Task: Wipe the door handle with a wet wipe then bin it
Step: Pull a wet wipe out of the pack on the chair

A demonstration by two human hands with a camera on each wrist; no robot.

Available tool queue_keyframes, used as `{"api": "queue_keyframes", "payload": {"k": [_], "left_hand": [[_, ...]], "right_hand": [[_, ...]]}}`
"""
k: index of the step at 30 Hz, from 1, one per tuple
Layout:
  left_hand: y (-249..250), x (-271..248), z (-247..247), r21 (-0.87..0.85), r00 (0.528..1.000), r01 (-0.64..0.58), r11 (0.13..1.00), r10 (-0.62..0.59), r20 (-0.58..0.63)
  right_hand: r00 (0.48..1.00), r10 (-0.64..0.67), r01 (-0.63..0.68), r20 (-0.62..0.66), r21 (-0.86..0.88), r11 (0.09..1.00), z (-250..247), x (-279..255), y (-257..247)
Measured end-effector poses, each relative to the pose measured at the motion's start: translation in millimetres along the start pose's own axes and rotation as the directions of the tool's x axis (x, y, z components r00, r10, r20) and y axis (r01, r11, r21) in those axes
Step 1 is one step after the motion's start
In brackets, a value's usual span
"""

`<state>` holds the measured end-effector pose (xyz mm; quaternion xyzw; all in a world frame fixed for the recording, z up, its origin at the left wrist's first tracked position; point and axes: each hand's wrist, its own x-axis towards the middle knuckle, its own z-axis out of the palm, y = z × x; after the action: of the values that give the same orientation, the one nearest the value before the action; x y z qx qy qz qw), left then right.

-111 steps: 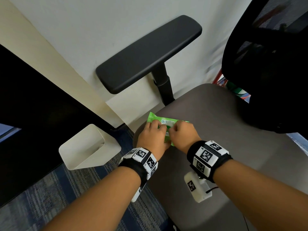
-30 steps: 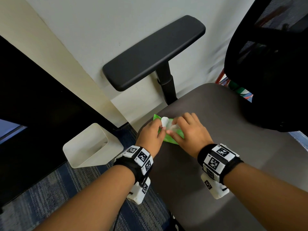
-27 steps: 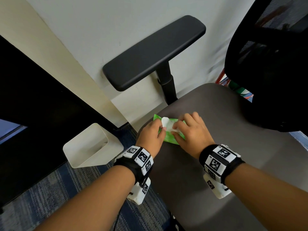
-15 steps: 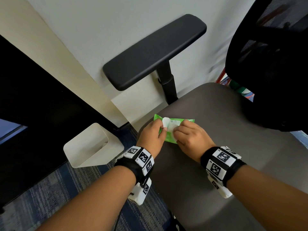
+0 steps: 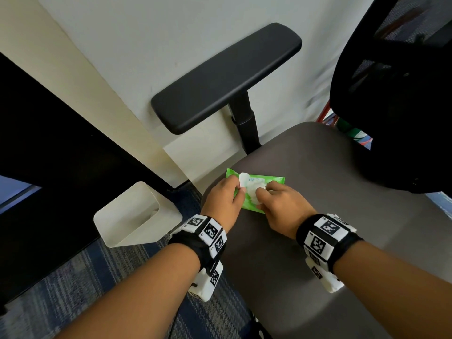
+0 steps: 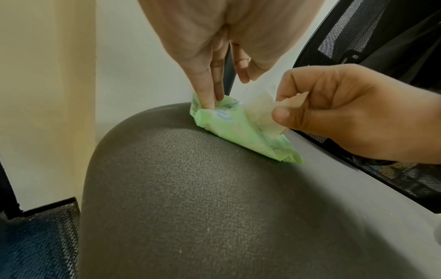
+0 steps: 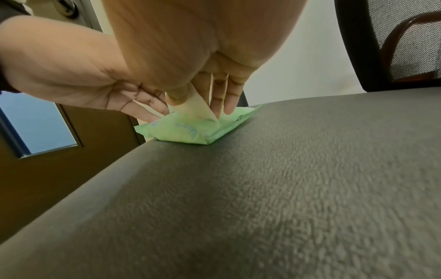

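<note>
A green wet-wipe pack (image 5: 272,179) (image 6: 238,132) (image 7: 186,132) lies on the front left corner of a grey chair seat (image 5: 318,204). My left hand (image 5: 234,189) (image 6: 226,90) presses the pack's left end down with straight fingers. The peeled white flap (image 5: 243,180) stands up against its thumb. My right hand (image 5: 263,192) (image 6: 284,105) (image 7: 195,104) pinches a white wipe (image 5: 252,189) (image 6: 262,105) (image 7: 193,107) between thumb and forefinger, with part of it drawn out of the pack's opening. The door handle is not clearly in view.
A white bin (image 5: 137,216) stands on the blue carpet left of the chair, beside a dark door (image 5: 49,143). A round metal fitting (image 7: 68,7) shows on that door. The black armrest (image 5: 225,77) and mesh backrest (image 5: 403,94) rise behind and right of the hands.
The pack's flap has been peeled open. My right hand's fingers went from lying flat on the pack to curling in and pinching the wipe, which now bunches up out of the opening.
</note>
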<state>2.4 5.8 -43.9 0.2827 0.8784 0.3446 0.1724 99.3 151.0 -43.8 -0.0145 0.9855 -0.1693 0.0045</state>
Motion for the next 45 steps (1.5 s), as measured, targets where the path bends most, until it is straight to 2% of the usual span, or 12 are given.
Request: {"api": "queue_keyframes", "payload": {"k": [6,10,12,16,21,25,28,31,38,42,45], "left_hand": [[2.0,-0.9,0.1,-0.030,1.000,-0.024,0.999,0.024,0.007],[6.0,-2.4,-2.1,-0.048,0.999,-0.040,0.998,0.040,-0.003],[8.3,-2.3,-3.4,-0.037,1.000,-0.027,0.999,0.027,-0.008],[10.0,-1.7,-4.3,-0.014,1.000,-0.013,1.000,0.013,-0.004],[9.4,-2.8,-3.2,0.000,1.000,0.002,1.000,-0.002,0.023],[9.5,-3.2,-1.7,0.002,0.999,0.015,1.000,-0.016,0.032],[8.3,-3.3,0.0,-0.010,1.000,0.001,1.000,-0.001,0.016],[5.9,-3.4,2.8,-0.010,0.999,-0.033,0.999,0.033,0.000],[2.7,-4.3,9.0,0.074,0.982,-0.185,0.980,0.182,0.046],[2.0,-5.2,13.5,0.182,0.973,-0.211,0.960,0.190,0.129],[3.1,-5.1,14.1,0.303,0.963,-0.233,0.924,0.176,0.204]], "right_hand": [[0.987,0.036,-0.041,0.154,0.029,0.999,-5.6,4.0,2.2],[0.950,0.072,-0.092,0.305,0.055,0.994,-8.0,3.8,3.4],[0.939,0.058,-0.105,0.339,0.122,0.987,-9.0,2.2,3.5],[0.969,0.019,-0.071,0.245,0.207,0.976,-12.0,0.7,4.5],[0.999,0.045,-0.046,0.028,0.060,0.997,-18.5,-1.0,3.7],[0.996,0.045,-0.040,-0.071,0.068,0.997,-20.7,-6.7,4.8],[0.998,-0.013,0.021,-0.060,0.123,0.992,-17.0,-8.4,6.2],[0.997,-0.072,0.069,0.015,0.143,0.987,-12.3,-9.5,6.0],[0.991,-0.037,0.039,0.130,-0.017,0.999,-3.3,-11.2,5.7],[0.994,-0.022,0.015,0.104,0.071,0.997,-2.2,-13.8,13.3],[0.999,0.024,-0.018,-0.030,0.178,0.984,-8.6,-16.8,19.6]]}}
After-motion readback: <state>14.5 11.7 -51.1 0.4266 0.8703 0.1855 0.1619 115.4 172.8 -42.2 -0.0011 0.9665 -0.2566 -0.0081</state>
